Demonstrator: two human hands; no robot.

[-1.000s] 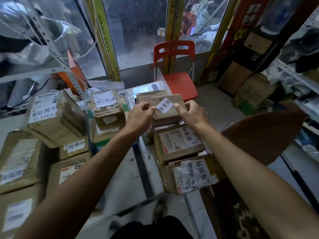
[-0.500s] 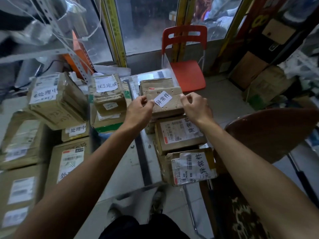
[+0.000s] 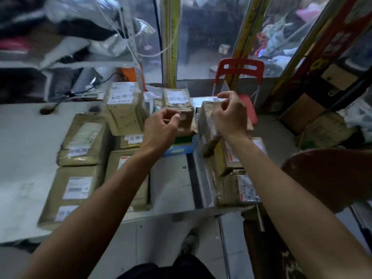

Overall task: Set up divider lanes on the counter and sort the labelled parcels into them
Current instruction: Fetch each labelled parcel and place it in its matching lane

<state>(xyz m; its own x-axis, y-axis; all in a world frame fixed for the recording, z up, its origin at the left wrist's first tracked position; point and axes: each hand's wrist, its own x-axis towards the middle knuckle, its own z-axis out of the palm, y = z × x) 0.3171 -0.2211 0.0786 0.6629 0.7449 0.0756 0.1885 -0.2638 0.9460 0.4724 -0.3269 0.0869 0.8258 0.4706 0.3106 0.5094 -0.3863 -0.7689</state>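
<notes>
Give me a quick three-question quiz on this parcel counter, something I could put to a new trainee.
1. True or false: the red chair stands past the counter's far edge, by the window.
2. Pick one: the parcels are mostly wrapped in A) brown, B) blue, C) white.
3. Fill in: the parcel stack at the counter's near edge lies to the ___ of the dark strip.

Key: 1 true; 2 A; 3 right.
</notes>
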